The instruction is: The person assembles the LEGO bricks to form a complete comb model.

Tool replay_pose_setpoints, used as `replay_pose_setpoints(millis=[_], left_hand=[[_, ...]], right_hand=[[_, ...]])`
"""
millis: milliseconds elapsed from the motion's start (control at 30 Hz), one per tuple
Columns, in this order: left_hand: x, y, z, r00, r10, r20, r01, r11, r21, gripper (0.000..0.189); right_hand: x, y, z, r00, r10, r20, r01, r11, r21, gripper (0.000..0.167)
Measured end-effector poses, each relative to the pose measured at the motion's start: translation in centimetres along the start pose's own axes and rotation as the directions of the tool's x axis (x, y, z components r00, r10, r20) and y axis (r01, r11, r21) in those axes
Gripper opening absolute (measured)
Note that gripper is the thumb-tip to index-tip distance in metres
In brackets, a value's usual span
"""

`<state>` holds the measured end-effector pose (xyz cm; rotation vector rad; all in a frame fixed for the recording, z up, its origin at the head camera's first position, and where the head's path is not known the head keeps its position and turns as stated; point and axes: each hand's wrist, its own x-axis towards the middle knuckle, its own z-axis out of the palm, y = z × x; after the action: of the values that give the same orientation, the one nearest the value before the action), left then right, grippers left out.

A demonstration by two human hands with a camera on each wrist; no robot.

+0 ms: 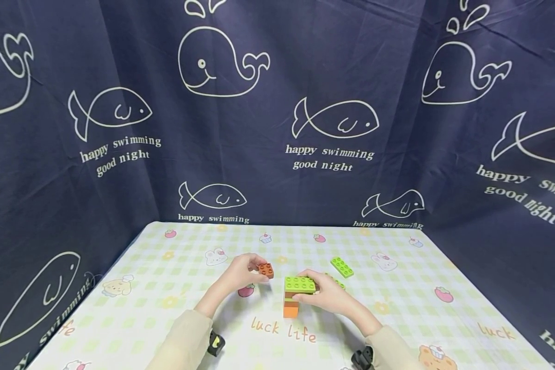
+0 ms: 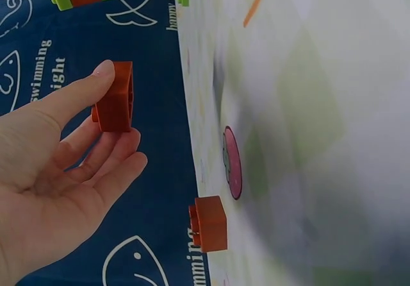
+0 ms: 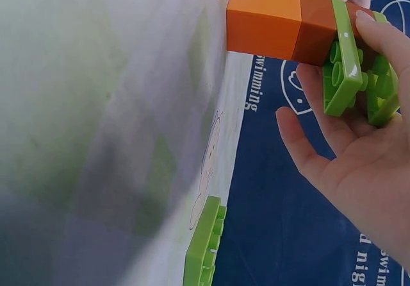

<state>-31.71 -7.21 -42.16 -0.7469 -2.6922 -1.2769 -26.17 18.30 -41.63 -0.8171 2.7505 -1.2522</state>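
Observation:
My left hand (image 1: 243, 272) holds a small reddish-brown toy brick (image 1: 265, 270) between thumb and fingers, raised off the table. In the left wrist view the thumb presses one side of that brick (image 2: 115, 100), with fingertips under it. My right hand (image 1: 326, 294) grips the upper part of a brick stack (image 1: 291, 310). This stack has an orange brick (image 3: 264, 20) at the bottom, then brown and green bricks alternating. Its two green plates (image 3: 346, 74) jut out to one side, and the right thumb lies against the upper layers. The palm hides part of the stack.
Another brown brick (image 2: 211, 224) stands on the table near the left hand. A long green plate (image 1: 342, 266) lies beyond the right hand, and a second green piece (image 1: 336, 281) is partly hidden behind it. Dark blue curtains (image 1: 277, 128) surround the patterned tablecloth (image 1: 166, 318).

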Motion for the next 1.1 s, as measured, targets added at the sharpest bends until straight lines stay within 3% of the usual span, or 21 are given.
replay_pose_setpoints(millis=[567,867,1100], left_hand=[[-0.1,1.9,-0.5,0.994,0.093,-0.054,-0.096,0.993,-0.067,0.035],[-0.3,3.8,-0.6,0.991,0.129,-0.04,-0.133,0.985,-0.107,0.032],[-0.6,4.9,-0.5,0.992,0.125,-0.013,-0.125,0.984,-0.126,0.034]], right_hand=[[0.0,-0.1,0.0,1.0,0.015,0.001,-0.015,1.0,-0.014,0.039],[0.1,0.0,0.0,1.0,0.007,0.008,-0.007,1.0,-0.003,0.039],[0.1,0.1,0.1,1.0,0.01,0.017,-0.011,0.999,0.03,0.038]])
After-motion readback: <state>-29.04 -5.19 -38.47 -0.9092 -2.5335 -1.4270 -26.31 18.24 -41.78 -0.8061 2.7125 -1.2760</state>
